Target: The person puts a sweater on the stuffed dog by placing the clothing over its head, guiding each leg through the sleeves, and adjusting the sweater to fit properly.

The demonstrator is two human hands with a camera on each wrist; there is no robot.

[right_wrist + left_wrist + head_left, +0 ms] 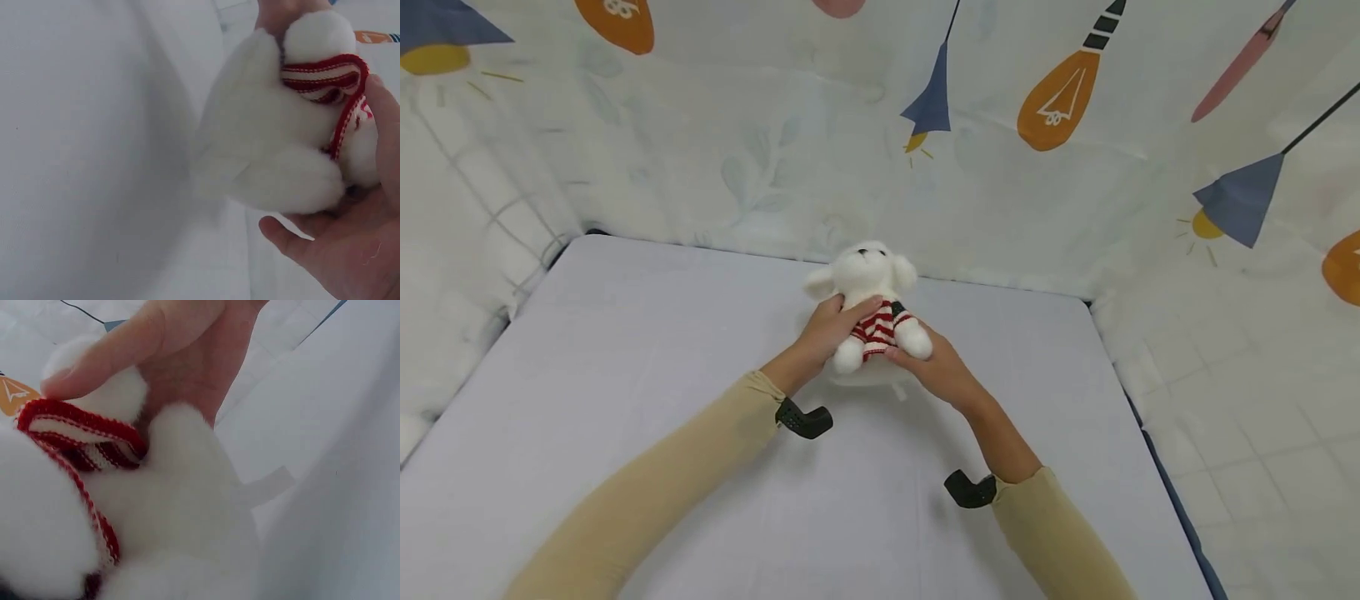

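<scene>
A white plush toy with floppy ears and a red-and-white striped knit sweater is held between both hands near the back of the table. Its head points away and its face tips upward. On its left side in the head view, the left hand grips the body, thumb across the chest. The right hand holds the lower right side, with its thumb by the sweater hem. Fluffy white underside and a small pale tag show from below. Fingers behind the toy are partly hidden.
A white-covered table spreads beneath the hands. Behind it rises a pale curtain printed with lamps, bulbs and pencils, close to the toy's head. More pale sheeting borders the right side. Dark wrist cameras jut inward from the sleeves.
</scene>
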